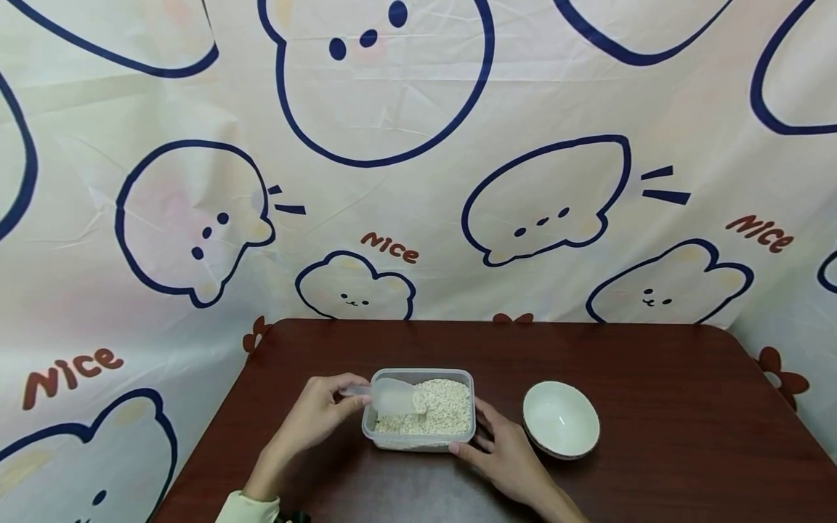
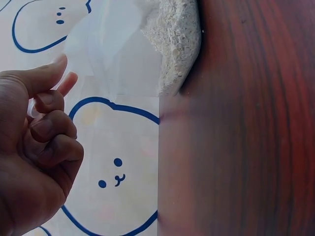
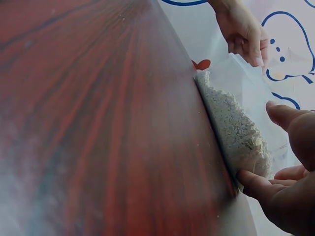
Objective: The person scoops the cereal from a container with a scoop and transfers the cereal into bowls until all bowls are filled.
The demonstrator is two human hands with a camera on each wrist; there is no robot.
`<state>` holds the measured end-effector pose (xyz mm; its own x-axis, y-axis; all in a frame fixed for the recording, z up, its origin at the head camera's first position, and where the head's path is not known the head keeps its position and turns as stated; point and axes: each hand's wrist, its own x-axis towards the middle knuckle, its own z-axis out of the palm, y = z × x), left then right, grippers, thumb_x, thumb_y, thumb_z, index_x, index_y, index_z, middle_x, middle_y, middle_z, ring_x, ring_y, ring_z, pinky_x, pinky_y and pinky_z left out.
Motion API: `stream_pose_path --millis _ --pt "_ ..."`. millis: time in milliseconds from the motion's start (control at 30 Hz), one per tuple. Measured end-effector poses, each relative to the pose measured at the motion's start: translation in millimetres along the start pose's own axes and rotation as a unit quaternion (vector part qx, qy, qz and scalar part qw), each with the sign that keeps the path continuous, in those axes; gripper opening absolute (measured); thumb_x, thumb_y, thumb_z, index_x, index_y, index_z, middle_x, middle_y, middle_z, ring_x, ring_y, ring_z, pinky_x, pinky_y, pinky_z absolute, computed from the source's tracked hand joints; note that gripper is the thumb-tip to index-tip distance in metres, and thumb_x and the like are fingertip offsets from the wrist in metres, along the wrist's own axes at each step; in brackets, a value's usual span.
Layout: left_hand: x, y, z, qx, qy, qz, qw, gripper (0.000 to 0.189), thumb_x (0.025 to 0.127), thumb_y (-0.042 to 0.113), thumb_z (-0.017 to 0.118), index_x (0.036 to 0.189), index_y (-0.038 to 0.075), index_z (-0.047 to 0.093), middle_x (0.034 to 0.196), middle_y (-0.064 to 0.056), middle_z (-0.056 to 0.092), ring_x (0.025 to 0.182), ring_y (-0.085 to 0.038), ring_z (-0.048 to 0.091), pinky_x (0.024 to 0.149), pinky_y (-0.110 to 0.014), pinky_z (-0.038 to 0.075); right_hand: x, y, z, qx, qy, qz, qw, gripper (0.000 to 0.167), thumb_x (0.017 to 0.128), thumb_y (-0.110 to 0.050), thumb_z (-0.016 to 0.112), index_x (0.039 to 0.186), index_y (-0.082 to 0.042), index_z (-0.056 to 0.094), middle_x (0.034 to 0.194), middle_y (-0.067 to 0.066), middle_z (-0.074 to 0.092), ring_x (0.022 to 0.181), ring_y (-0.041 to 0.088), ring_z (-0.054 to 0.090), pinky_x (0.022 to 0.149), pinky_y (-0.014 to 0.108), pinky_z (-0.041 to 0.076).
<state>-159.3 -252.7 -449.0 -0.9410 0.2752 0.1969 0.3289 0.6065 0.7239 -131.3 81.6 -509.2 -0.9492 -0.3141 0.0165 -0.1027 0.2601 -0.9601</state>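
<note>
A clear plastic container (image 1: 418,441) holding rolled oats (image 1: 447,408) stands on the dark wooden table. My left hand (image 1: 320,407) pinches the handle of a translucent plastic scoop (image 1: 392,397) over the container's left part. The scoop's mouth meets the oats, and some flakes lie at its lip. My right hand (image 1: 506,454) grips the container's right end, its thumb at the front corner and its fingers along the side. In the right wrist view, fingertips (image 3: 251,181) touch the wall low down. The oats (image 2: 177,44) slope up toward the right end.
A white bowl (image 1: 561,420) stands on the table (image 1: 660,407) to the right of the container, close to my right hand. Behind the table hangs a pale cloth (image 1: 431,203) with blue cartoon outlines.
</note>
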Motion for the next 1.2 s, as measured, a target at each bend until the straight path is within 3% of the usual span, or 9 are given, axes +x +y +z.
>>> stream_pose_path --millis 233,667,933,1200 --pt "5.0 -2.9 5.8 -0.001 0.021 -0.010 0.9997 0.016 0.096 0.016 0.082 0.110 0.009 0.081 0.100 -0.005 0.081 0.070 -0.003 0.060 0.062 -0.024 0.053 -1.3 -1 0 -0.003 0.008 0.013 0.9999 0.094 0.090 -0.038 0.089 0.161 0.002 0.042 0.163 0.032 0.043 0.148 0.046 0.049 0.098 0.031 0.059" --pt "19.2 4.8 24.6 0.002 0.006 0.019 0.9998 0.016 0.096 0.015 0.082 0.111 0.011 0.082 0.089 0.002 0.078 0.068 -0.001 0.059 0.062 -0.024 0.053 -1.6 0 -3 0.004 0.002 0.014 0.9999 0.092 0.089 -0.038 0.089 0.159 0.001 0.044 0.163 0.031 0.044 0.148 0.046 0.049 0.098 0.029 0.060" --pt "25.1 8.2 35.8 0.003 0.012 0.043 0.9990 0.015 0.095 0.015 0.082 0.109 0.010 0.083 0.090 0.001 0.079 0.061 0.002 0.055 0.058 -0.023 0.051 -0.9 0 -2 0.008 0.003 0.010 0.9999 0.092 0.089 -0.039 0.090 0.159 0.001 0.045 0.162 0.032 0.046 0.148 0.046 0.050 0.098 0.029 0.060" --pt "27.1 9.5 46.0 0.001 0.013 0.033 0.9994 0.015 0.094 0.016 0.083 0.109 0.010 0.083 0.089 -0.002 0.080 0.056 0.002 0.048 0.055 -0.022 0.047 -1.3 -1 -2 0.002 0.004 0.016 0.9999 0.093 0.088 -0.039 0.090 0.159 0.001 0.045 0.162 0.032 0.045 0.148 0.047 0.050 0.097 0.029 0.060"
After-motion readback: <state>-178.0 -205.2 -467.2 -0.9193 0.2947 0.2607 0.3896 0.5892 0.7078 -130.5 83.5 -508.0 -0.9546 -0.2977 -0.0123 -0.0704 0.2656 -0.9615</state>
